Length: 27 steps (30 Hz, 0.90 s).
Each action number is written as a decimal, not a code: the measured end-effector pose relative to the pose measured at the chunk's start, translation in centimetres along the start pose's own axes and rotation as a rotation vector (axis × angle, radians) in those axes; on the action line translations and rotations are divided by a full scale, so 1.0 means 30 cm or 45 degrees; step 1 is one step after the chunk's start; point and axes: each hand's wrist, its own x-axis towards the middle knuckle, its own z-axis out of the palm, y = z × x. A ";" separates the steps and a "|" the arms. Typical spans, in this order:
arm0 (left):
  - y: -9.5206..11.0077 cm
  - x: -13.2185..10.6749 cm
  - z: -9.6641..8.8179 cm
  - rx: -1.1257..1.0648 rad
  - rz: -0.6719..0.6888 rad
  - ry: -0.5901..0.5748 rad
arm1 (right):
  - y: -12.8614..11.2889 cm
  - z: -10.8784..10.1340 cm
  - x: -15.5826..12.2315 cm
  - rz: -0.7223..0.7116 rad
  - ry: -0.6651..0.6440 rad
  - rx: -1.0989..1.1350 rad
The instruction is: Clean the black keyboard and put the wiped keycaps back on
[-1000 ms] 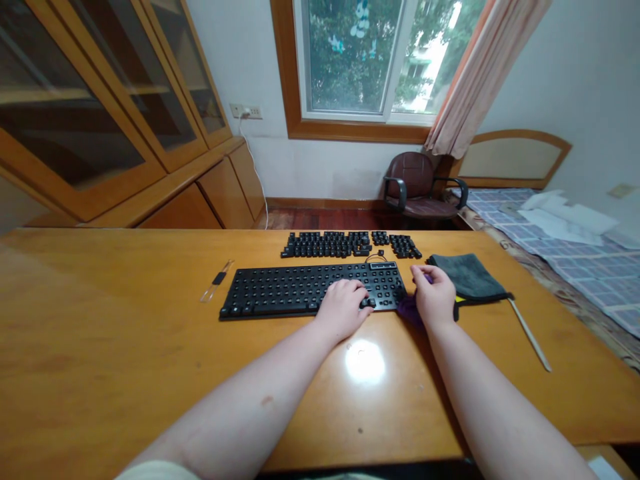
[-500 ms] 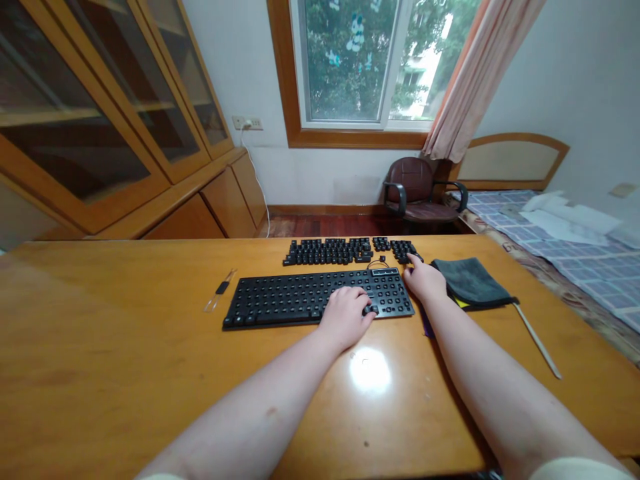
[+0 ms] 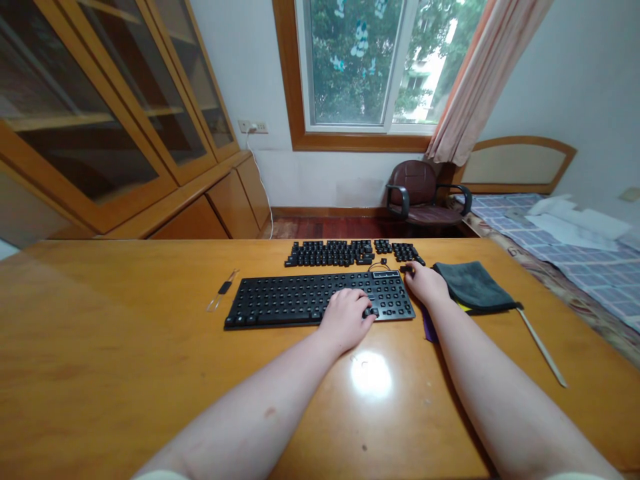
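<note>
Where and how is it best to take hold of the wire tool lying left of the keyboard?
Pinch the wire tool at its black middle, probably from above and the left: that part looks solid, the rest is thin wire, it lies flat, and the keyboard is to its right.

we see a plain white wall (image 3: 320, 177) at the back with a wooden baseboard (image 3: 340, 212) and a reddish-brown floor (image 3: 320, 227). window (image 3: 345, 87) in a brown wood frame (image 3: 291, 80), blue-and-white stickers (image 3: 359, 41) on the glass, green trees (image 3: 325, 100) and bright daylight outside. pink curtain (image 3: 475, 87) bunched at its right. we note a tall wooden cabinet (image 3: 167, 170) with glass doors on the left, wall socket (image 3: 245, 127) near it, white cord (image 3: 261, 180) hanging down. maroon chair (image 3: 415, 183) with black armrests below the curtain; bed (image 3: 505, 207) on the right, checked cover, white sheets (image 3: 575, 220) on top. we get a glare spot (image 3: 371, 375) on the wooden table (image 3: 125, 333).
</note>
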 end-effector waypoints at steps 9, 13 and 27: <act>0.012 -0.011 -0.030 -0.405 0.023 0.228 | -0.101 -0.214 -0.160 -0.253 0.238 0.166; 0.006 0.001 -0.015 -1.091 -0.155 0.306 | -0.215 -0.210 -0.298 -0.450 0.234 0.455; 0.024 0.021 0.021 -2.325 -0.671 -0.214 | -0.201 -0.125 -0.352 -0.672 0.384 0.751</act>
